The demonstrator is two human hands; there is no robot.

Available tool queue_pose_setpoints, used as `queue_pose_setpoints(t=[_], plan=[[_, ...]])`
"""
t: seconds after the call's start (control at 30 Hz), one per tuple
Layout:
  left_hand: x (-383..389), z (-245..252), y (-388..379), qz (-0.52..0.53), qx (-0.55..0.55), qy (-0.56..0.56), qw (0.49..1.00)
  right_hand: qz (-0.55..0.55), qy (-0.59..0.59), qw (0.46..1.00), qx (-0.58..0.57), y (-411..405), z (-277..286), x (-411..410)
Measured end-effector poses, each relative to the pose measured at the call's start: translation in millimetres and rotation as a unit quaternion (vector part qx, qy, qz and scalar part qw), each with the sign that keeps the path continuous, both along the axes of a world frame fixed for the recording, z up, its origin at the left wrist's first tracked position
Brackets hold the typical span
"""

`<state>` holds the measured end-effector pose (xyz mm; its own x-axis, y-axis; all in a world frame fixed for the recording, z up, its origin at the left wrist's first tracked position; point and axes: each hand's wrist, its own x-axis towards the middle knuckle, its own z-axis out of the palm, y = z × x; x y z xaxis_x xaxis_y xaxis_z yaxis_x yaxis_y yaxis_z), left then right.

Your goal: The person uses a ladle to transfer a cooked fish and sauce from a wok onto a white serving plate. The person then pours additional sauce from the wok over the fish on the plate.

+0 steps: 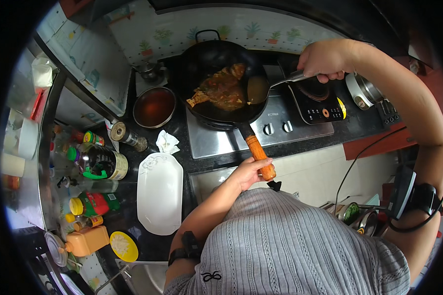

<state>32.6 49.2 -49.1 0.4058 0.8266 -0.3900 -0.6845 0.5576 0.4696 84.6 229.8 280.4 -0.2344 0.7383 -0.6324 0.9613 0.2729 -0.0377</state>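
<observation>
A black wok (216,114) rests over the steel gas hob (221,143), with a whole browned fish (221,88) in reddish sauce inside it. My left hand (248,172) is closed round the wok's orange wooden handle (258,153). Above the wok's right side, my right hand (323,64) grips the metal handle of a spatula (258,89). The spatula's broad blade lies within the wok, close to the right of the fish. Left of the hob, a white rectangular plate with a floral corner (160,199) sits on the black countertop.
A metal bowl of reddish liquid (154,107), a crumpled tissue (167,142) and a pepper grinder (123,133) stand left of the wok. Several sauce bottles (99,162) and a yellow dish of pale slices (123,246) line the left side. An induction cooker (313,101) is at right.
</observation>
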Motion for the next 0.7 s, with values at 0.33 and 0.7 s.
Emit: queue_pose_setpoints(t=[0.33,0.7], plan=[[-1.0,-3.4,-0.9,-0.007,0.017,-0.006,1.0,-0.311,0.217,0.899,-0.219,14.3,-35.0,27.2],[-3.2,-2.2,-2.6,-0.009,0.009,-0.005,1.0,-0.334,0.313,0.844,-0.28,10.3,-101.0,63.4]])
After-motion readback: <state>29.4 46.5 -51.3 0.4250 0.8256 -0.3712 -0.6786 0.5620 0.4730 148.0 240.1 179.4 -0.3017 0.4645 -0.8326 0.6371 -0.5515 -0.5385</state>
